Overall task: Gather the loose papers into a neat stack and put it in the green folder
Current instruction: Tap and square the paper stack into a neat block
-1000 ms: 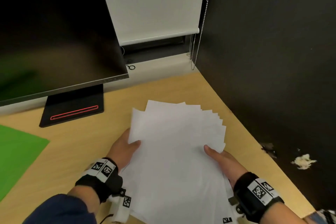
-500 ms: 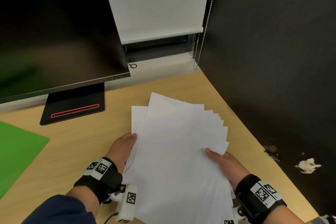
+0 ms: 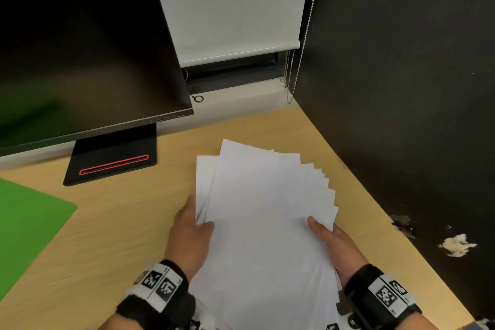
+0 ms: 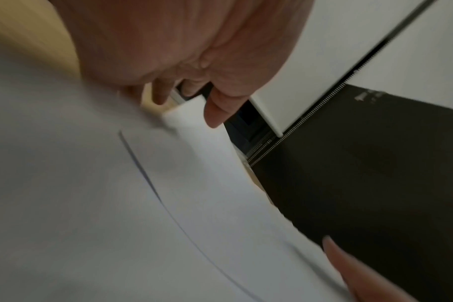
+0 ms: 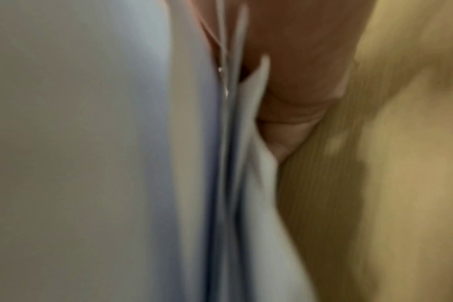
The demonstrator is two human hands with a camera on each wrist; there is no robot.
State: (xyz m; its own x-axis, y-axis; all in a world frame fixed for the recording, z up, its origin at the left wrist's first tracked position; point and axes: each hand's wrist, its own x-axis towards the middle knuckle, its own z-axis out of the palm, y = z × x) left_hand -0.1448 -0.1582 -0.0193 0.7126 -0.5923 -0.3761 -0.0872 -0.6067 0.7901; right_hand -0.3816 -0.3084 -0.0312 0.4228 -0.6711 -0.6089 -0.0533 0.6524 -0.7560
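Observation:
A fanned sheaf of white papers [image 3: 265, 222] is held above the wooden desk [image 3: 120, 222], its corners spread out to the right. My left hand [image 3: 191, 233] grips the sheaf's left edge, thumb on top and fingers under. My right hand [image 3: 330, 238] grips the right edge, thumb on top. In the left wrist view the fingers [image 4: 217, 110] curl at the papers' [image 4: 117, 204] far edge. In the right wrist view the paper edges [image 5: 230, 163] run beside my fingers [image 5: 297, 102]. The green folder [image 3: 24, 230] lies flat at the desk's left.
A dark monitor [image 3: 80, 56] on a black stand [image 3: 112, 158] rises at the back left. A black wall [image 3: 401, 88] borders the desk on the right. A white blind [image 3: 235, 8] with a bead chain [image 3: 302, 43] hangs behind.
The top sheets have slid up and rightward, leaving a lower sheet showing at the left. My left thumb, hidden half a second ago, again lies on top of the sheaf.

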